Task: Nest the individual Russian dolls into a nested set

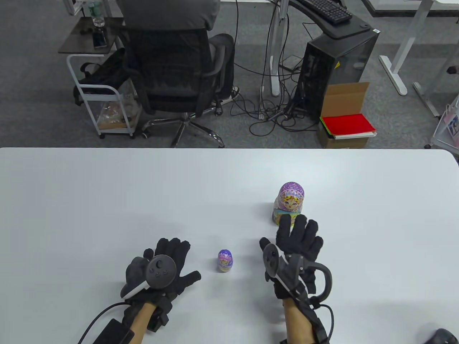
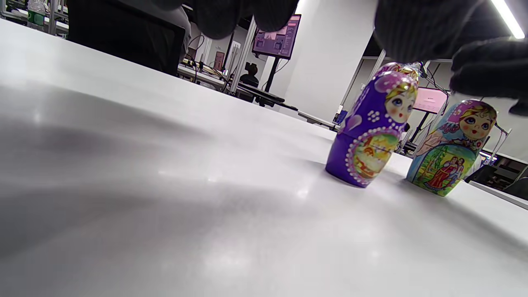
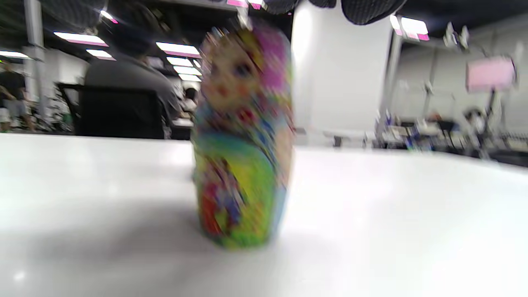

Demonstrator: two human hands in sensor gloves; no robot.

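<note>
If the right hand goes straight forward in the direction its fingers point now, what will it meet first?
Most likely the large doll. The right hand points its straight fingers at the doll's lower body, and its fingertips overlap the base in the table view. Whether they already touch it is unclear.

Two Russian dolls on the table: one large doll (image 1: 289, 202), one small doll (image 1: 225, 260), two gloved hands

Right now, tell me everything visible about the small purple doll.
The small purple doll stands upright and closed on the white table, between the two hands, touched by neither. Glossy painted finish: purple body, pink headscarf, blonde painted face, a picture panel ringed with white dots on its front. A seam runs round its middle. The larger doll stands apart, farther back.
</note>
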